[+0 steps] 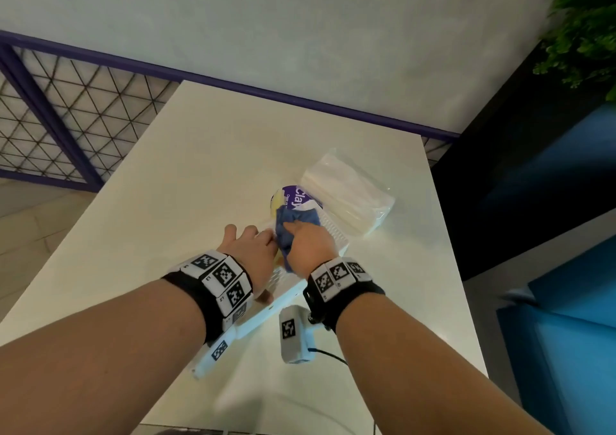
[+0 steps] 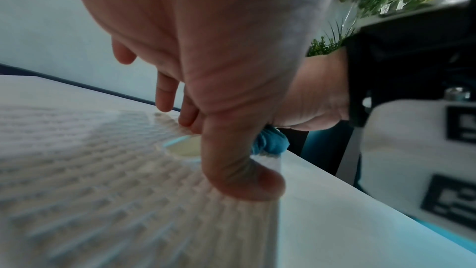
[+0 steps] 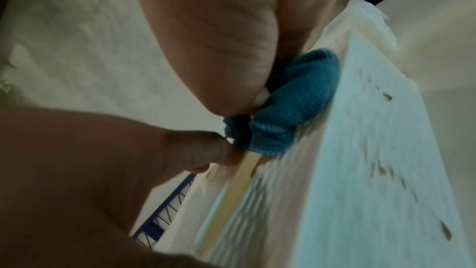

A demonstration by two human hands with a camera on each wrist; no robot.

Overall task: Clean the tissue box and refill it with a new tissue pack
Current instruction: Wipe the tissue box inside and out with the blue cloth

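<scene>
A white perforated tissue box [image 1: 335, 236] lies lengthwise on the white table [image 1: 200, 168], with an oval slot [image 2: 184, 147] in its top. My left hand [image 1: 260, 264] rests flat on the box top [image 2: 103, 170], fingers straight and the thumb [image 2: 244, 180] pressing at its edge. My right hand [image 1: 300, 234] grips a bunched blue cloth [image 1: 293, 219] and presses it onto the box top beside the slot [image 3: 231, 201]. The cloth [image 3: 291, 99] sits pinched between thumb and fingers. The new tissue pack [image 1: 346, 194] in clear plastic lies just behind the box.
A round tub with a purple label [image 1: 295, 196] stands behind the cloth, touching the tissue pack. A purple-framed wire fence [image 1: 66, 118] runs along the table's left and far side. Blue seating [image 1: 566, 268] and a green plant [image 1: 586, 24] are to the right.
</scene>
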